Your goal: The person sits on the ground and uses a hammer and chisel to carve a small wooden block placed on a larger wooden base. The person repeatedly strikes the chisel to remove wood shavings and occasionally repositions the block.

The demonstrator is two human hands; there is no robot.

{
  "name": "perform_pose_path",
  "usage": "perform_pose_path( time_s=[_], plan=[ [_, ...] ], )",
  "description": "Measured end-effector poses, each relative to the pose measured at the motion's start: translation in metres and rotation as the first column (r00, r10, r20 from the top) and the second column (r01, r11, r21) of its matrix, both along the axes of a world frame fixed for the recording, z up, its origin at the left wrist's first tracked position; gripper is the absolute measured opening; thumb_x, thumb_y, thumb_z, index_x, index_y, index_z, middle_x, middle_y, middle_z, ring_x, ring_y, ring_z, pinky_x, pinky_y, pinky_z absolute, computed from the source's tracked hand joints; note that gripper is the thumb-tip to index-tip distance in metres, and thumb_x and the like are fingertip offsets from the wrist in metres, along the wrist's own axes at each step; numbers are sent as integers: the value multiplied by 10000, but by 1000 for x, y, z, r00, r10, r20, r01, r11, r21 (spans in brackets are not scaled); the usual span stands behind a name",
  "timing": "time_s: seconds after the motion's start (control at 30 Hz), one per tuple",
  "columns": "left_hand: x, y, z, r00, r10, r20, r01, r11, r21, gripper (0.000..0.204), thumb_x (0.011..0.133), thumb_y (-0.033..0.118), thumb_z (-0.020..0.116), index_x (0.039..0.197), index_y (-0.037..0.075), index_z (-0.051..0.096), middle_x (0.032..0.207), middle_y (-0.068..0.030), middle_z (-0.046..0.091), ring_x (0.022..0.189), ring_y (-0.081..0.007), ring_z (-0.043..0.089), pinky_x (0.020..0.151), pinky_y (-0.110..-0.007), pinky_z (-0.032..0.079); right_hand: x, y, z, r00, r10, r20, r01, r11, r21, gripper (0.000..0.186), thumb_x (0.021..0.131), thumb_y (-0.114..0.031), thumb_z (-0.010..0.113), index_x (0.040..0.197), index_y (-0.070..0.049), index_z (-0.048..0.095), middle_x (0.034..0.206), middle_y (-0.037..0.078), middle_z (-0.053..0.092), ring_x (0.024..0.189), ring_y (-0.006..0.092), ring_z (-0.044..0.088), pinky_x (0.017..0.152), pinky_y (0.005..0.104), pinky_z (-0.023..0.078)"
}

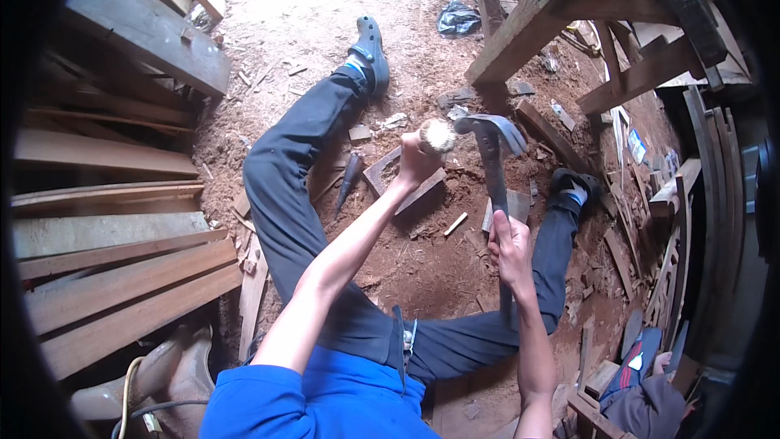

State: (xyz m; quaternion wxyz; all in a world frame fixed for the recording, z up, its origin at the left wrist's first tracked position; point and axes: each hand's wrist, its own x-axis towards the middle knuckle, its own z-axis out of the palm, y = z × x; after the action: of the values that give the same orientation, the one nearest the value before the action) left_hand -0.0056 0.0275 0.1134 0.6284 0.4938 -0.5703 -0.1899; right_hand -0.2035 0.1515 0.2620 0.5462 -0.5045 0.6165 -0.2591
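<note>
Hammer (494, 175) stands in right hand (512, 254); wrapper (637, 146) print looks illegible.

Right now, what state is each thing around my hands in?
Hammer-like tool: held by its handle
Right hand: closed around that handle
Pale-ended piece: gripped, end exposed
Left hand: closed on that piece
Dark pointed tool: lying down, unheld
Dark plastic bag: crumpled
</note>
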Motion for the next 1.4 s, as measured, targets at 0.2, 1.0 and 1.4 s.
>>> perform_pose_path(
  time_s=[0.2,1.0,1.4],
  plan=[
    [10,-10,-14,882,278,-379,-240,960,145,130,868,140,670,890,38,593,822,-8,610,760,-134,602,765,-316,482,-13,-10,-98,994,-109,12,108,994,17,536,975,-556,473,665,-119,461,528,-64,415,439,39,397,397,240,290],
    [23,53,-60,876,357,325,-335,934,-124,200,908,165,609,766,31,563,704,-79,547,691,-242,538,672,-430,395,-19,15,9,972,-189,138,195,980,-34,516,981,-577,426,768,-109,469,526,-50,404,385,24,354,324,187,243],
    [3,29,-32,926,-169,-338,200,978,60,35,709,16,664,723,12,633,634,-132,625,532,-205,625,500,-325,475,39,21,19,870,203,-449,-330,917,-225,479,984,-406,528,803,36,549,525,105,362,457,186,395,474,383,315]
  ],
)
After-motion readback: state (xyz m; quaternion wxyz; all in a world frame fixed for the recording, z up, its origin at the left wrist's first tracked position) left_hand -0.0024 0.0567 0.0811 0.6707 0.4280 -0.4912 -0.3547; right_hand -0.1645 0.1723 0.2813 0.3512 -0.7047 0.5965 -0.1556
